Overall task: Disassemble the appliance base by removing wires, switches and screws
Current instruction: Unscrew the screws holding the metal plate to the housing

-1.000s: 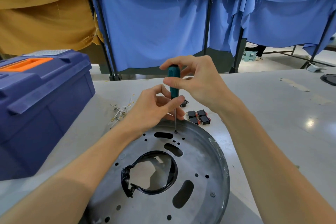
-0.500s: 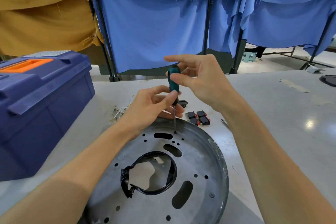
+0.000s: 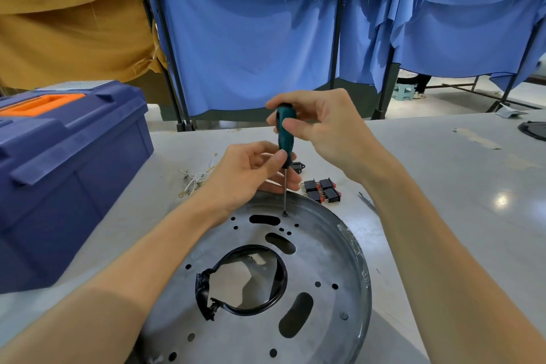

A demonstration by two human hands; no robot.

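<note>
A round grey metal appliance base (image 3: 322,269) lies flat on the table, with many holes and a black cable ring (image 3: 274,298) round its centre opening. A teal-handled screwdriver (image 3: 285,133) stands upright, its tip on a screw (image 3: 284,214) near the base's far rim. My right hand (image 3: 322,127) grips the top of the handle. My left hand (image 3: 251,174) pinches the handle's lower end by the shaft. Removed black switches (image 3: 322,190) and loose white wires (image 3: 196,177) lie on the table beyond the base. Another screw (image 3: 343,315) sits at the near right.
A large blue toolbox (image 3: 68,174) with an orange handle stands at the left. Blue and mustard cloth screens (image 3: 251,38) hang behind the grey table (image 3: 458,186). A thin metal tool (image 3: 366,199) lies right of the switches. A dark round object (image 3: 533,128) sits at the far right edge.
My right-hand fingers have shifted round the screwdriver handle, loosening and then closing on it again. The left hand and the base have stayed in place.
</note>
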